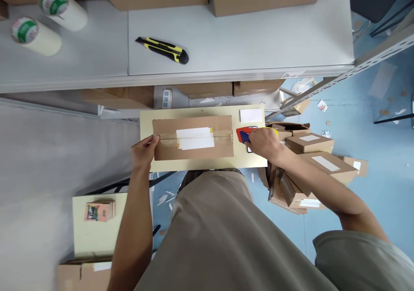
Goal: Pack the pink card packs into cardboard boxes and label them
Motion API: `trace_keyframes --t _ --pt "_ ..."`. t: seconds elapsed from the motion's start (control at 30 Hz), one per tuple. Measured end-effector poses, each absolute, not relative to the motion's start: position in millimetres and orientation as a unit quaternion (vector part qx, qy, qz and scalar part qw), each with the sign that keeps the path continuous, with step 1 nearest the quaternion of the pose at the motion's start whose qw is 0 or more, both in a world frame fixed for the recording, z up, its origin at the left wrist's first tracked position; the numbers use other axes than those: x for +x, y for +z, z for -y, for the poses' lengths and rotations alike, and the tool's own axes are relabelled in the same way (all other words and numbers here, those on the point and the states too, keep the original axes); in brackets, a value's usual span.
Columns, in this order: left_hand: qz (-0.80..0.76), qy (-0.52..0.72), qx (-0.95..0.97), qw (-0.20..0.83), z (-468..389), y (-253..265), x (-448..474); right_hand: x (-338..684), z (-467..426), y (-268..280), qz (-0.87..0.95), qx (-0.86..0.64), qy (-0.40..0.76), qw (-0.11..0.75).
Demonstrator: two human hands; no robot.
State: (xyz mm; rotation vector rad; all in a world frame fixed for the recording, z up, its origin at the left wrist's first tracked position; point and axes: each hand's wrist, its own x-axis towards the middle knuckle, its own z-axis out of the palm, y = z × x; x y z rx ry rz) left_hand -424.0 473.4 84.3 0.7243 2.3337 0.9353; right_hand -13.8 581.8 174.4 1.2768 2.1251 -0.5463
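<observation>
A long taped carton point(194, 153) lies flat on a pale yellow tabletop point(207, 165) in front of my body, with a white label point(197, 138) on its top. My left hand point(144, 152) grips the carton's left end, thumb on the top face. Just off the right end, my right hand point(263, 142) is closed around a red and blue hand tool point(242, 134) with a yellow part behind the fist. My fingers cover much of this tool, so its exact kind cannot be made out. Partly under it lies what looks like a phone point(249, 149).
A stack of white labels point(251, 115) sits at the table's back right. A grey shelf point(242, 41) beyond holds a yellow-black utility knife point(161, 49), tape rolls point(69, 13) and cartons. Flattened and piled cartons point(310, 144) crowd the floor at right. Small booklets point(100, 211) rest on a side table.
</observation>
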Motion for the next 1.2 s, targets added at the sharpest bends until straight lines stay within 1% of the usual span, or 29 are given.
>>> trace_keyframes --t 0.13,0.17,0.23,0.3,0.33,0.5,0.63,0.73,0.9,1.07,1.2 --pt "-0.868 0.284 0.318 0.256 -474.3 84.2 -431.0 -11.0 -574.7 160.4 -0.794 0.501 -0.195 0.285" --pt "-0.868 0.265 0.340 0.245 -476.8 85.8 -430.6 -7.7 -575.5 162.2 -0.793 0.509 -0.190 0.275" --pt "-0.866 0.249 0.392 0.187 -486.2 93.3 -421.0 -0.1 -580.0 173.6 -0.793 0.528 -0.176 0.249" --pt "-0.843 0.273 0.451 0.106 -500.9 108.4 -395.7 5.4 -587.3 193.4 -0.795 0.545 -0.157 0.215" --pt "-0.819 0.296 0.485 0.086 -509.5 118.9 -376.9 6.4 -591.7 205.1 -0.796 0.553 -0.148 0.196" --pt "-0.631 0.389 0.662 0.107 -552.5 185.2 -257.2 -9.3 -619.2 258.2 -0.801 0.579 -0.115 0.097" --pt "-0.545 0.412 0.723 0.102 -587.6 214.9 -196.8 -34.9 -650.6 275.3 -0.830 0.551 -0.081 0.013" --pt "-0.537 0.423 0.724 0.088 -614.8 214.7 -185.2 -52.7 -680.2 273.3 -0.841 0.538 -0.051 -0.020" --pt "-0.547 0.404 0.727 0.098 -633.4 202.9 -192.8 -73.8 -726.7 253.4 -0.847 0.530 -0.021 -0.037" --pt "-0.581 0.387 0.704 0.129 -614.4 192.0 -213.9 -84.1 -745.7 229.3 -0.845 0.533 -0.002 -0.049" --pt "-0.642 0.370 0.655 0.145 -577.7 162.6 -260.6 -78.0 -721.6 217.9 -0.819 0.564 0.029 -0.107"
